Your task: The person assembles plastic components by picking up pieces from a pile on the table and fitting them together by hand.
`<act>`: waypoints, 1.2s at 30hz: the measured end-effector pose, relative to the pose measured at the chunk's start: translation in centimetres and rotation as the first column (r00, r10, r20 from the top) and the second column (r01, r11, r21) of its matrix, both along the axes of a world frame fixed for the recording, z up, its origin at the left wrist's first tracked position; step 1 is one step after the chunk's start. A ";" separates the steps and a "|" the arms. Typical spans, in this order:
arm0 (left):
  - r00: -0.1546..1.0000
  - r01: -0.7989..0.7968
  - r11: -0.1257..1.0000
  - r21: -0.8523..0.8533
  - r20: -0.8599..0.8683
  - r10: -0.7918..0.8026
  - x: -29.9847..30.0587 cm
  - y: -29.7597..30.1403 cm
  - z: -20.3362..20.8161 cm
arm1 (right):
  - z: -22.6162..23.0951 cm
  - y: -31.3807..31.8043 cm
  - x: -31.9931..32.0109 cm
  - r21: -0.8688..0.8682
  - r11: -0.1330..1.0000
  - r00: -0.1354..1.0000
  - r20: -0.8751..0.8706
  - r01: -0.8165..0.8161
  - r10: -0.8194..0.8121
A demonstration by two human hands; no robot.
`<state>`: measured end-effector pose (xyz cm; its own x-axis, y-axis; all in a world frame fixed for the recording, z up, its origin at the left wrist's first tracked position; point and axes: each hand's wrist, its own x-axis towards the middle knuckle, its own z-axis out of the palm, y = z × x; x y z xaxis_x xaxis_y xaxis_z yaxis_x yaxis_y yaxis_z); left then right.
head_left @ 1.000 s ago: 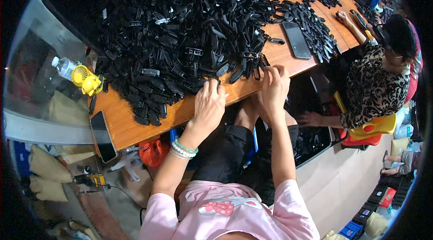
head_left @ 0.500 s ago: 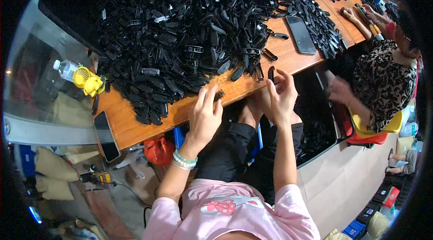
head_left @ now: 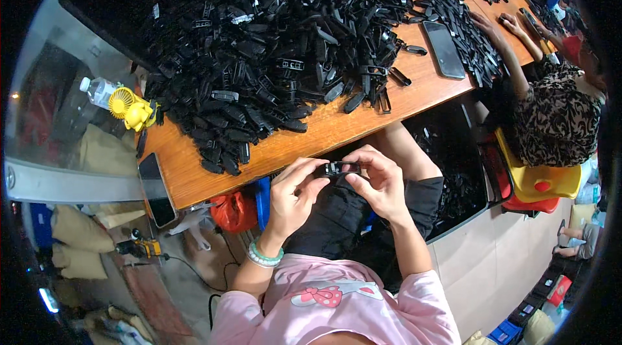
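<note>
Just below the wooden table (head_left: 337,128) edge, left hand (head_left: 293,197) and right hand (head_left: 378,180) pinch opposite ends of one small black plastic part (head_left: 339,167), seemingly squeezing it together over the lap.

A single head-worn fisheye view looks steeply down from above the person's pink-shirted chest, facing forward over the long wooden counter (head_left: 337,128). The left hand (head_left: 293,197) and right hand (head_left: 379,183) sit close beneath the lens, near centre. Beyond the hands the counter recedes; straight edges bow toward the dark circular rim.
</note>
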<state>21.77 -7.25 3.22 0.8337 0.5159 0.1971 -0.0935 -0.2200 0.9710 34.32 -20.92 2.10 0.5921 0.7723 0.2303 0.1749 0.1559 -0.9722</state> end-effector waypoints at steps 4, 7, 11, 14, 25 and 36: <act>0.999 -0.047 0.994 0.099 0.022 0.045 -0.7 0.6 0.1 | 1.3 0.3 -0.3 -0.113 0.993 0.973 0.223 -0.040 0.065; 1.000 -0.016 0.980 0.199 0.015 0.013 -0.7 1.3 1.2 | 1.7 0.2 -0.7 -0.171 0.982 0.917 0.373 -0.081 0.141; 1.000 0.013 0.946 0.323 -0.030 -0.003 -0.9 1.4 2.2 | 1.4 0.0 -1.2 -0.163 0.982 0.866 0.473 -0.092 0.160; 1.000 -0.022 0.966 0.256 -0.006 0.024 -0.6 0.7 1.5 | 1.2 0.2 -1.8 -0.140 0.990 0.812 0.577 -0.007 0.087; 0.991 0.135 0.914 -0.383 0.039 -0.130 -0.9 1.7 -0.2 | -0.8 1.7 -2.6 0.098 0.993 0.997 -0.049 0.072 -0.067; 0.993 -0.059 0.792 0.608 0.115 -0.015 8.2 2.1 -1.7 | -2.9 1.6 -1.3 -0.140 0.980 0.979 0.170 0.140 -0.116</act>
<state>29.94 -5.14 1.56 0.7778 0.2756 0.5649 -0.1772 -0.7660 0.6179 33.06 -19.33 -0.79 0.6532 0.7254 0.2170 0.3388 -0.0237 -0.9406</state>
